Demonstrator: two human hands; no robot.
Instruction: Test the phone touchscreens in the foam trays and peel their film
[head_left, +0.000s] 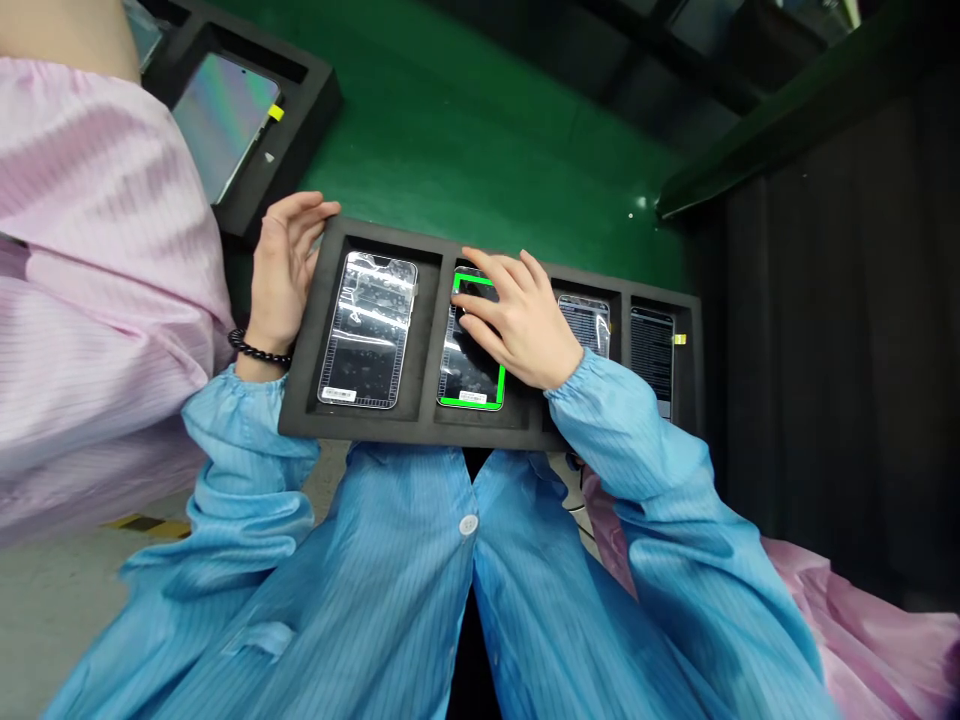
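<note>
A black foam tray (375,428) lies in front of me at the table's near edge, with phones in its compartments. My left hand (281,270) is curled against the tray's left end, its fingertips at the far corner. Over the second phone (471,375), whose dark screen has green bands along its borders, my right hand (521,320) is spread with fingertips at the screen's upper left. The leftmost phone (367,340) has a glossy, wrinkled film and a white label. Text fills the third phone (589,320), partly hidden by my right hand and sleeve, and the rightmost phone (651,350).
Another foam tray (300,130) at the far left holds a phone (225,120) with a yellow tab. A co-worker's pink sleeve (97,250) is close on my left; pink cloth (847,620) shows at lower right. The green tabletop (480,130) extends beyond my tray.
</note>
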